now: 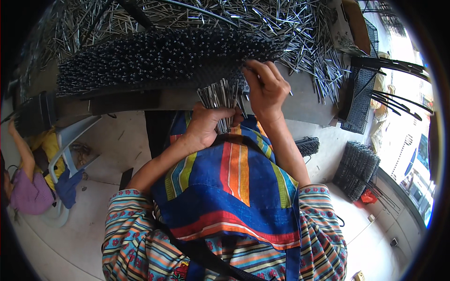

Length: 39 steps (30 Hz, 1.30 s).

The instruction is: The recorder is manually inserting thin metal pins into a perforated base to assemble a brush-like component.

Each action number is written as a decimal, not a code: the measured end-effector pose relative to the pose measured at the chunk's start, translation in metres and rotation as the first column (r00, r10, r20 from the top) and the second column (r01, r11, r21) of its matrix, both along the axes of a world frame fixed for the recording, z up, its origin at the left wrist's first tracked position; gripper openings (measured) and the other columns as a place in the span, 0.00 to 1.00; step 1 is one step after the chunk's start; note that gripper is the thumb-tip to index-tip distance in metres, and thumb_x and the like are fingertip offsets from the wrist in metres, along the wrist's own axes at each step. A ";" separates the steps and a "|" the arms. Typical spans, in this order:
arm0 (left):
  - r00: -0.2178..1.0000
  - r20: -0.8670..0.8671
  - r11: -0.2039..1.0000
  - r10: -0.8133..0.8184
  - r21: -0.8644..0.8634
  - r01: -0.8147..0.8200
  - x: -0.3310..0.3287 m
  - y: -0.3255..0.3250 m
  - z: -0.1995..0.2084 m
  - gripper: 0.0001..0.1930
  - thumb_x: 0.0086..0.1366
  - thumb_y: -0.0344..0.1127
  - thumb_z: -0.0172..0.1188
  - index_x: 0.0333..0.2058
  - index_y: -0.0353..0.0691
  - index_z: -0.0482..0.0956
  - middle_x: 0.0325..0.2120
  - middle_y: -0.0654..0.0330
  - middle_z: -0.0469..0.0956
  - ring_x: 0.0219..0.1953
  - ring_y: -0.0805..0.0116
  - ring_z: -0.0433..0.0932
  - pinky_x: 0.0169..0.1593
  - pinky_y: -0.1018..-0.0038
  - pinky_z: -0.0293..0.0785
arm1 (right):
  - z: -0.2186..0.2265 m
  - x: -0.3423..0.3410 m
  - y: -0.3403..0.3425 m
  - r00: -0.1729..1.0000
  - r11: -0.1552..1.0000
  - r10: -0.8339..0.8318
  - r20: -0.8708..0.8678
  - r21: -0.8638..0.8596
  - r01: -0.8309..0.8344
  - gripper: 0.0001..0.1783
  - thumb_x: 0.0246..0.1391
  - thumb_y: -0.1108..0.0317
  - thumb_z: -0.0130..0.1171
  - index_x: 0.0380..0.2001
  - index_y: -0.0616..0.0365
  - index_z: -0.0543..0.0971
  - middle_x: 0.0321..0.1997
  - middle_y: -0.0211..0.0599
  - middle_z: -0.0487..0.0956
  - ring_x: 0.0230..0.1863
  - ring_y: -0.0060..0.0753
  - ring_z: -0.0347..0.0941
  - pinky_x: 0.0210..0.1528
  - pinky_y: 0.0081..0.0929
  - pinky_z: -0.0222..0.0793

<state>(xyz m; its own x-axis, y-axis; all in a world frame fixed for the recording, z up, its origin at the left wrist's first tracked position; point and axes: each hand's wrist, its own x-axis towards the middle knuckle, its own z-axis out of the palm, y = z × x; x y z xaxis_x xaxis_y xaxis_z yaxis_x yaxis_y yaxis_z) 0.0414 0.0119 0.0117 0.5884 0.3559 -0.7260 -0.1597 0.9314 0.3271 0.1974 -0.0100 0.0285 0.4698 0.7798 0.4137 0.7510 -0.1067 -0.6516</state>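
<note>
My left hand [202, 125] is wrapped round an upright bundle of slim, shiny metal pieces [219, 96], close to my apron. Just right of it, my right hand [269, 91] is raised with thumb and fingers pinched at the front edge of a long black rack [154, 58]. What that pinch holds, if anything, is too small to make out. The rack is packed with rows of small upright metal pieces whose tips show. Behind it, a wide heap of loose slim metal pieces [300, 35] covers the table and spills down its right side.
A cardboard box [356, 25] and a black mesh basket [360, 91] stand at the table's right end, with dark rods sticking out nearby. Stacked black racks [357, 169] sit on the floor. On the left, another person [35, 192] is beside a light-coloured chair [77, 133].
</note>
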 end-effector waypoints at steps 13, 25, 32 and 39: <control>0.996 -0.067 0.996 -0.063 0.062 0.067 0.003 -0.002 0.007 0.08 0.57 0.20 0.58 0.36 0.31 0.78 0.28 0.53 0.81 0.27 0.63 0.83 0.29 0.70 0.82 | 0.011 0.012 -0.035 0.466 0.976 -0.211 -0.859 -0.164 0.140 0.01 0.49 0.77 0.63 0.27 0.62 0.81 0.20 0.24 0.75 0.18 0.11 0.61 0.20 0.12 0.53; 0.994 -0.041 0.989 -0.098 0.103 0.102 0.007 -0.012 -0.001 0.07 0.56 0.19 0.58 0.36 0.29 0.77 0.28 0.50 0.81 0.27 0.60 0.82 0.32 0.69 0.81 | -0.001 0.054 -0.009 0.933 0.965 0.036 -0.357 0.255 0.061 0.06 0.46 0.85 0.62 0.29 0.65 0.81 0.29 0.29 0.78 0.23 0.12 0.67 0.23 0.10 0.59; 0.992 -0.031 0.980 -0.120 0.155 0.123 0.008 -0.011 0.001 0.08 0.56 0.18 0.57 0.35 0.30 0.77 0.28 0.49 0.81 0.27 0.62 0.82 0.29 0.71 0.80 | -0.015 0.054 -0.007 0.985 0.982 0.067 -0.159 0.187 -0.036 0.07 0.42 0.84 0.65 0.28 0.65 0.81 0.28 0.31 0.78 0.24 0.14 0.70 0.26 0.13 0.65; 0.992 -0.063 0.990 -0.106 0.087 0.111 0.006 -0.009 -0.003 0.08 0.56 0.19 0.56 0.35 0.29 0.78 0.29 0.50 0.82 0.26 0.63 0.82 0.28 0.72 0.80 | -0.012 0.043 -0.009 0.986 0.987 -0.084 -0.145 0.125 0.103 0.09 0.41 0.83 0.66 0.29 0.62 0.82 0.26 0.31 0.79 0.25 0.17 0.72 0.27 0.14 0.66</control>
<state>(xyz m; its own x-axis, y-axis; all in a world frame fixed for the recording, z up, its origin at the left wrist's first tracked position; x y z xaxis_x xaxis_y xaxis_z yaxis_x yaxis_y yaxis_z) 0.0479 0.0030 0.0088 0.5849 0.3575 -0.7281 -0.0377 0.9086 0.4159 0.2400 -0.0191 0.0170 0.5982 0.6730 0.4349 0.6426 -0.0787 -0.7621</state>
